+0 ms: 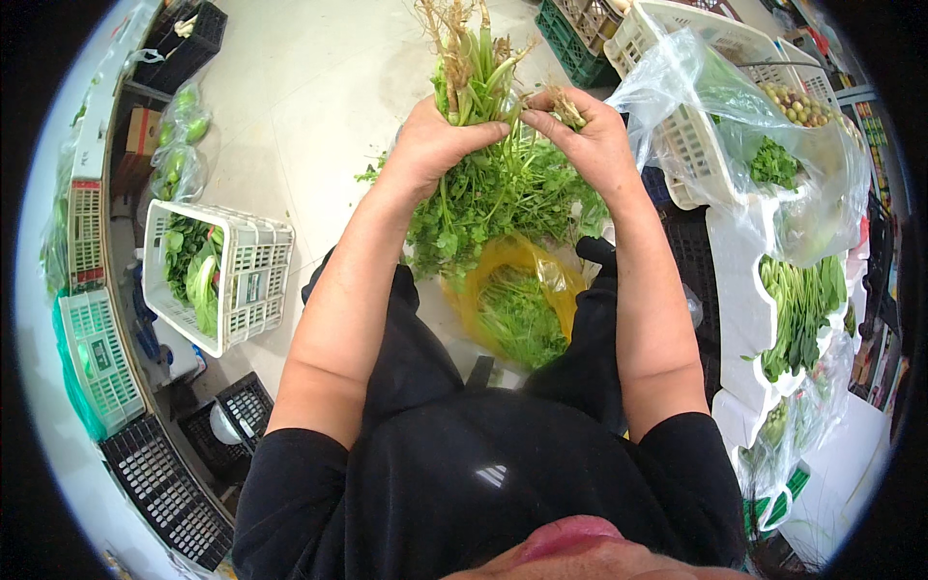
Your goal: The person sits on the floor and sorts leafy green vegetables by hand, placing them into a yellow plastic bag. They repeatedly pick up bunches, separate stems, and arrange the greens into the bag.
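My left hand (442, 141) grips a bunch of cilantro (471, 87) by its stems, with the brown roots pointing up and away from me. Close on its right, my right hand (594, 141) pinches a small rooted clump of stems (568, 109) between thumb and fingers. Beneath both hands spreads a large heap of leafy cilantro (507, 196). Between my knees stands a yellow plastic bag (471, 304), its mouth open, with green sprigs (525, 312) inside. Where the left fingers wrap behind the bunch, they are hidden.
A white plastic crate (254, 283) of leafy greens sits on the floor at left. Black crates (167, 486) line the shelf edge there. At right stand a white crate (699, 145) draped with a clear plastic bag (819, 210), and foam boxes (739, 290) holding greens (794, 312).
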Demonstrator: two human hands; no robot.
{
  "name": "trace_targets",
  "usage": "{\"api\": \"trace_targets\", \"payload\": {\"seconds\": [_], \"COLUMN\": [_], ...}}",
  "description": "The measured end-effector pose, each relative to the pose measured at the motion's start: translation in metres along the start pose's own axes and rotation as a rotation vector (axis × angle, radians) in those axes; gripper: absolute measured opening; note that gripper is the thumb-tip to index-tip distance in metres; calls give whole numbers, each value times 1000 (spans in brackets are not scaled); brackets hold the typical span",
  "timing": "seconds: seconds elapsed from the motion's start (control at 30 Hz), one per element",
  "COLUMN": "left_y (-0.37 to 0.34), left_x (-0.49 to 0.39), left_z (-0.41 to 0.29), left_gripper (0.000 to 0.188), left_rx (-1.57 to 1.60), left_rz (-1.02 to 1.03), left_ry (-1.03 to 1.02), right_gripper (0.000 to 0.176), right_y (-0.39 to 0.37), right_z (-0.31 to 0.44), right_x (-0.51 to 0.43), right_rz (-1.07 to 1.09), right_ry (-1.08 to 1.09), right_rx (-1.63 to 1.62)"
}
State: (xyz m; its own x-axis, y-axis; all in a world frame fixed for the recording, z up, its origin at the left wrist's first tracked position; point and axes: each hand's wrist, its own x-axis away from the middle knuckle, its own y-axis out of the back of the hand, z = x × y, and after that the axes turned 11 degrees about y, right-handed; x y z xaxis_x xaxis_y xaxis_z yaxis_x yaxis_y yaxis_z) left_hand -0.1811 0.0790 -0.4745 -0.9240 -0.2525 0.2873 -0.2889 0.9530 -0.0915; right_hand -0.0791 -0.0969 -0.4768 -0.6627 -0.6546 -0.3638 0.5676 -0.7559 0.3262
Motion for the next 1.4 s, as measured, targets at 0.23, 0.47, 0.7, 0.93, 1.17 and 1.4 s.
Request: {"api": "trace_targets", "payload": {"seconds": [0.23, 0.47, 0.7, 0.93, 1.17, 1.4], "left_y": [3, 19, 8, -6, -5, -6], "left_x": [-1, -2, -4, -4, -5, -11], "left_z": [0, -2, 4, -4, 4, 11], "left_gripper": [35, 32, 32, 36, 30, 27], "left_rx": [-138, -153, -53, -256, -230, -307], "left_rz": [-17, -277, -213, -242, -229, -281], "left_ry": [-4, -52, -105, -25, -180, -205], "right_gripper": [17, 23, 30, 25, 25, 29], "right_y": [7, 29, -20, -22, -14, -13], "right_z": [-12, -8, -6, 3, 3, 3], "right_x": [1, -9, -2, -6, -5, -2], "right_rz": [-126, -612, -174, -54, -4, -24], "right_ry": [204, 7, 32, 26, 100, 233], "right_rx": [515, 177, 143, 205, 254, 338]}}
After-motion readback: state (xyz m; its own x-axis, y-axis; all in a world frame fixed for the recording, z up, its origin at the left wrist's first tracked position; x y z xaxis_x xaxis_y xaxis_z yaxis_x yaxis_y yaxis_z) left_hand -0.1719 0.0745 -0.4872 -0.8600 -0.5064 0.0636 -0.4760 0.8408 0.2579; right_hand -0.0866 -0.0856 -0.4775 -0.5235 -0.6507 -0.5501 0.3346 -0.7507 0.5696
